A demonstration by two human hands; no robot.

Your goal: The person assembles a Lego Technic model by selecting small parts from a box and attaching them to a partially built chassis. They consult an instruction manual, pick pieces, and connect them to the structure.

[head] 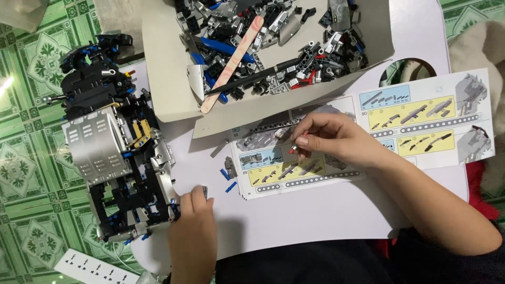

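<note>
A: Left hand (193, 210)?
B: Rested at the lower right corner of the black and silver brick-built vehicle model (118, 152), fingers curled against its silver side panel. Hard to tell whether closed on any part there, or just pressed against it

A: And the right hand (329, 139)?
B: Hovered over the open instruction booklet (421, 121), thumb and forefinger pinched on a small red piece (299, 143), other fingers loosely bent

A: Where was the model?
B: Lay on its side at the left edge of the white table (294, 221), partly overhanging the green patterned floor (26, 158)

A: Anything else nearby?
B: Grey cardboard box lid (168, 79) just above the booklet, full of loose black, grey and blue pieces. A pink marbled stick (231, 63) and a black-handled tool (252, 79) propped across the heap. A few small blue pins (227, 181) and a grey part scattered between model and booklet. White power strip (94, 268) on the floor below the model
</note>
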